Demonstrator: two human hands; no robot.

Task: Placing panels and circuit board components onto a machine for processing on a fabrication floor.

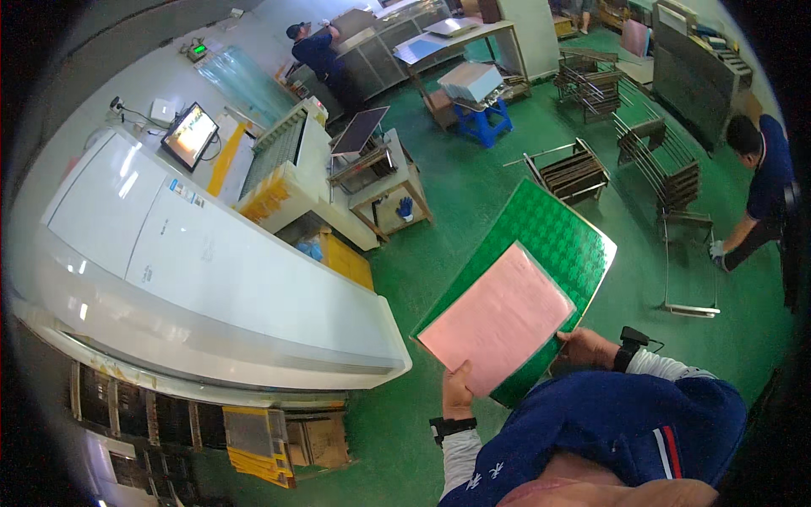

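Note:
Both hands hold a large green circuit board panel (534,215) tilted in front of my body. A pink paper sheet (498,317), seemingly in a clear sleeve, lies over its near left part. My left hand (457,390) is closed at the sheet's lower corner, with the thumb on top of the pink face. Around the panel's right lower edge, next to the sheet's corner, my right hand (589,347) is closed. The fingers beneath the panel are hidden. A dark band with a small device sits on each wrist.
A tall white air conditioner (245,262) fills the left side. Metal racks (570,173) stand on the green floor ahead, and a person (769,177) bends beside them at right. Another person (317,55) works at the far bench. A blue stool (486,122) bears stacked panels.

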